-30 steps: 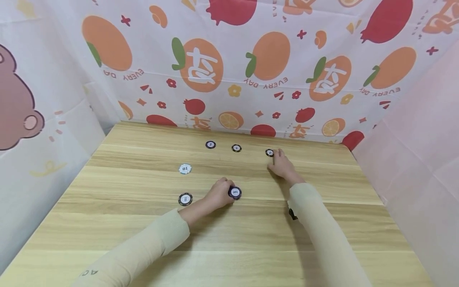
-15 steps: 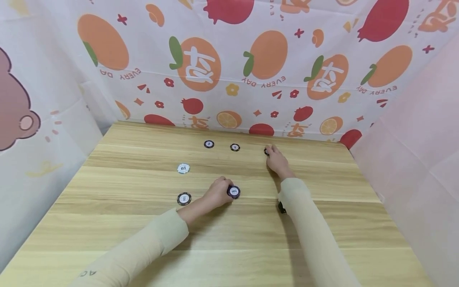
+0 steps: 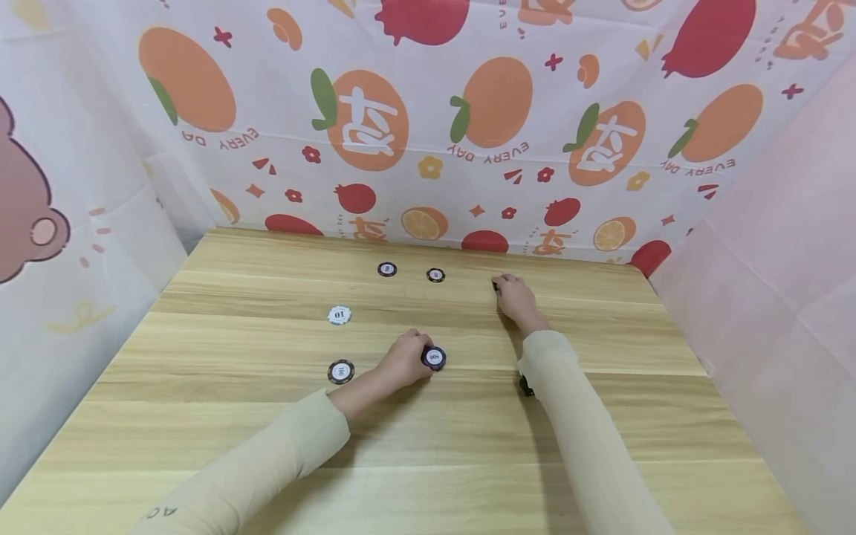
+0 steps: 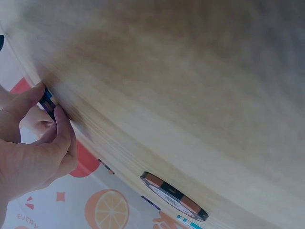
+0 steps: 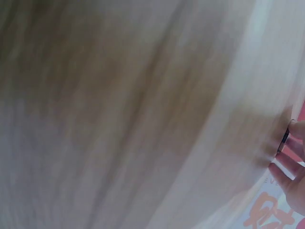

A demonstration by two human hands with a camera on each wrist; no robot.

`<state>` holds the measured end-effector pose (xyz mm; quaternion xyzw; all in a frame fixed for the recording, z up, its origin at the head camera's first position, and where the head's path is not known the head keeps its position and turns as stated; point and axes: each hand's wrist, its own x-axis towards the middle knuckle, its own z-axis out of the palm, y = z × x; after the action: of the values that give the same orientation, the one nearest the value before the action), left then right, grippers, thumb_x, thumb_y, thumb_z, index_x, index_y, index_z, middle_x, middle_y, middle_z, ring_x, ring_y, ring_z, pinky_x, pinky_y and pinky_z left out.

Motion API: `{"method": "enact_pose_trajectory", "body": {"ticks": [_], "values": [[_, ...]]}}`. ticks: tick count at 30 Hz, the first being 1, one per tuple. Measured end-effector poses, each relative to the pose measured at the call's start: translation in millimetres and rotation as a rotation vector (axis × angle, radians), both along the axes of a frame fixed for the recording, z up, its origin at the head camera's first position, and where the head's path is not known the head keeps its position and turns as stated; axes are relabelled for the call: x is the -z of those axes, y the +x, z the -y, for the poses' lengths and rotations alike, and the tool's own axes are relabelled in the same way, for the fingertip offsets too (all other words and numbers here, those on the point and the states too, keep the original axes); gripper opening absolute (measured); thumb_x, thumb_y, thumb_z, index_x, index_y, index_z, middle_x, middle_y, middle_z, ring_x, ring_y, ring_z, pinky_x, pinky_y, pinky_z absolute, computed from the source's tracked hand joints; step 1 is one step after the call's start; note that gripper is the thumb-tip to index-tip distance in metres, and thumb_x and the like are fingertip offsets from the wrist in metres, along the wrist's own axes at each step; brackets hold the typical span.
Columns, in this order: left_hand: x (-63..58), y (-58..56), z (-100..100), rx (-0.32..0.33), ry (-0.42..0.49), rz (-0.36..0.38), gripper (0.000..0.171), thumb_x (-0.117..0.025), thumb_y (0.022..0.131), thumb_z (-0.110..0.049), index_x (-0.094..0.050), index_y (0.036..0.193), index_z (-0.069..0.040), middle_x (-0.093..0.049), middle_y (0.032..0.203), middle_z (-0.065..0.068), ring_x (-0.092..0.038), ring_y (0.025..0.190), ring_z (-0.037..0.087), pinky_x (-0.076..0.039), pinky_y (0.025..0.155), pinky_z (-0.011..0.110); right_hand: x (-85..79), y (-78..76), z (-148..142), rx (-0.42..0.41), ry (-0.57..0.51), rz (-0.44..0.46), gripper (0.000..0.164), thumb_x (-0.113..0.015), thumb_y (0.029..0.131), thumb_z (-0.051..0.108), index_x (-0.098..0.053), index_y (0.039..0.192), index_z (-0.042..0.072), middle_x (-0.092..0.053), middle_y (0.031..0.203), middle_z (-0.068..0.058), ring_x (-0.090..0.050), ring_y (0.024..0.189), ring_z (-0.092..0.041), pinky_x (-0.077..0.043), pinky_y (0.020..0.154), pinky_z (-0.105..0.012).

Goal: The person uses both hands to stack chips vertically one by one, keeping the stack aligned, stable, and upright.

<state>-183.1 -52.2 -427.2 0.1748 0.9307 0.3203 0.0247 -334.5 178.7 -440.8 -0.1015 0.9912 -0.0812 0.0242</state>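
Note:
My left hand [image 3: 403, 360] pinches a dark purple poker chip [image 3: 435, 359] marked 500 near the middle of the table. In the left wrist view, thumb and fingertips hold that chip [image 4: 48, 102] by its edge, tilted. Farther back on the right, my right hand [image 3: 516, 299] has a dark poker chip [image 3: 495, 285] between thumb and fingers; the hand covers most of it. The right wrist view shows this chip [image 5: 283, 140] edge-on at the fingertips.
A black 100 chip [image 3: 341, 371] and a white 10 chip [image 3: 339, 315] lie on the left. Two dark chips, one [image 3: 387, 269] left of the other [image 3: 436, 275], lie near the back edge. A fruit-print curtain [image 3: 428, 171] hangs behind the wooden table [image 3: 428, 475].
My right hand has moved slightly left, and its fingers have closed over the dark chip at the back right. The left hand keeps its hold on the purple chip.

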Motion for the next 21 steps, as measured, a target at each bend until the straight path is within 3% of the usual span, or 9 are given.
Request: {"method": "enact_pose_trajectory", "body": {"ticks": [13, 21], "values": [[0.5, -0.1, -0.2, 0.003, 0.004, 0.012, 0.034, -0.080, 0.064, -0.001, -0.063, 0.093, 0.006, -0.052, 0.086, 0.011, -0.054, 0.083, 0.027, -0.046, 0.077, 0.037, 3.0, -1.6, -3.2, -0.021, -0.016, -0.082, 0.031, -0.050, 0.093, 0.010, -0.057, 0.123, 0.004, -0.051, 0.120, -0.023, -0.046, 0.108, -0.040, -0.043, 0.087, -0.046], [1.0, 0.6, 0.1, 0.000, 0.010, 0.007, 0.034, -0.080, 0.064, -0.001, -0.063, 0.092, 0.005, -0.052, 0.085, 0.011, -0.053, 0.082, 0.028, -0.046, 0.077, 0.038, -1.1, 3.8, -5.5, -0.115, -0.050, -0.089, 0.025, -0.053, 0.090, 0.011, -0.062, 0.112, 0.003, -0.051, 0.112, -0.022, -0.047, 0.103, -0.038, -0.041, 0.086, -0.044]]}}
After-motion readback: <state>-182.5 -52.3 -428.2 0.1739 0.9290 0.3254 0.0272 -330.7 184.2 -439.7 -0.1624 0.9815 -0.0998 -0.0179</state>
